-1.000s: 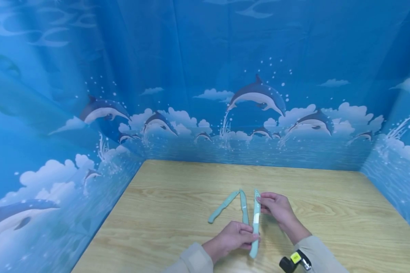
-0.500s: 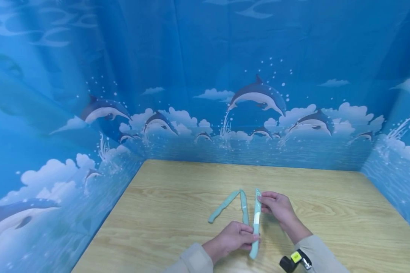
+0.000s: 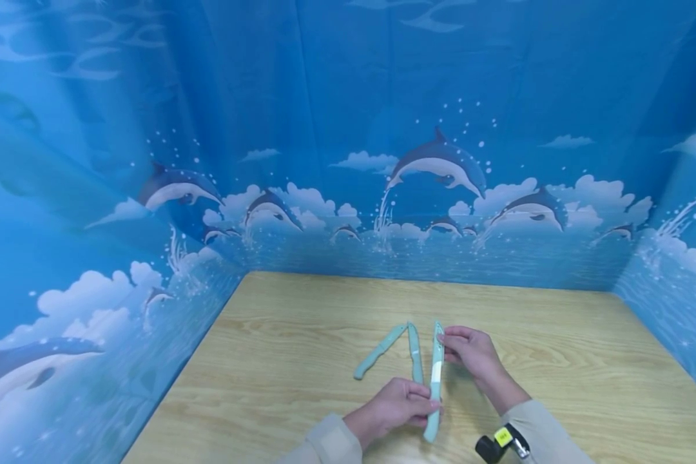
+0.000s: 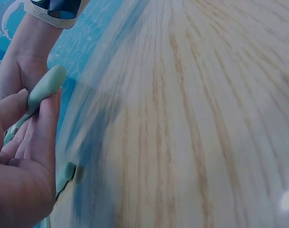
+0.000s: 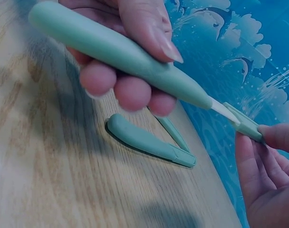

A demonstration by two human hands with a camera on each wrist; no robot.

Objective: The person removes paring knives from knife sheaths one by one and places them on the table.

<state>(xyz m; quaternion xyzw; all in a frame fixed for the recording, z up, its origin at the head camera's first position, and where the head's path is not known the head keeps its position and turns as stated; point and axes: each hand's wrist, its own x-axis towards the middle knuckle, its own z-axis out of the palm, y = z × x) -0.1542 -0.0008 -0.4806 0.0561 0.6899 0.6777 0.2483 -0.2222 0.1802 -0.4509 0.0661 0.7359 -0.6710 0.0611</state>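
Note:
A mint-green knife point(image 3: 432, 412) is held up over the table, its handle toward me. My left hand point(image 3: 397, 405) grips the handle, thumb on top and fingers curled beneath, as the right wrist view shows. A short stretch of white blade point(image 5: 224, 110) shows between the handle and a green sheath point(image 5: 248, 127), which covers the tip end. My right hand point(image 3: 472, 354) pinches that sheath between thumb and fingers. Two more mint-green knives lie on the table to the left, one slanted point(image 3: 378, 353) and one nearly straight point(image 3: 414, 354), their far ends close together.
The wood-grain table point(image 3: 301, 309) is bordered at the back and sides by blue curtains point(image 3: 325, 96) printed with dolphins and clouds. A small black device with a yellow label point(image 3: 502, 437) is strapped on my right sleeve.
The held knife's tip end and my right hand have shifted very slightly to the right. The two knives on the table have stayed put.

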